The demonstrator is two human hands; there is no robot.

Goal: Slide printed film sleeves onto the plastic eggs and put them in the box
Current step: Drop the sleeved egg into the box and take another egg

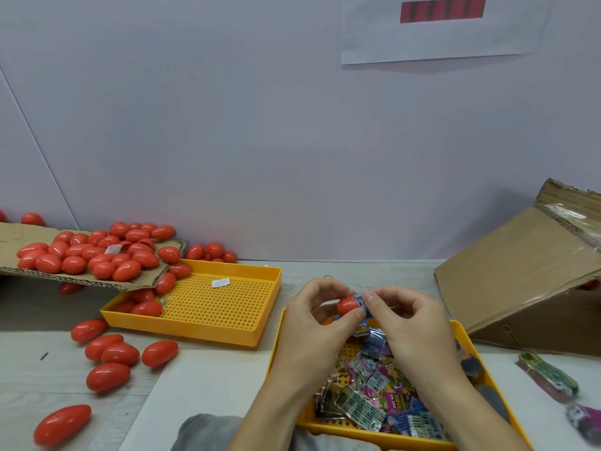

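Eggs of glossy red plastic (94,255) heap on a corrugated cardboard sheet (19,236) at left, spilling into a perforated yellow plastic tray (227,307). At centre, left hand (317,315) fingers curl round one red egg (347,305) above the second yellow tray of printed sleeves (468,340). Right hand (401,315) fingers pinch the blue printed film sleeve (361,299) on its end; a tilted cardboard box (520,281) stands right.

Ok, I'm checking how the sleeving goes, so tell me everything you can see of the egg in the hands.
The egg is red, glossy, plastic-looking, held roughly level above the near tray. Its rounded left end is bare; a blue printed sleeve covers its right part, which is otherwise hidden. The left hand holds it with fingers above and thumb below; the right hand pinches the sleeve.
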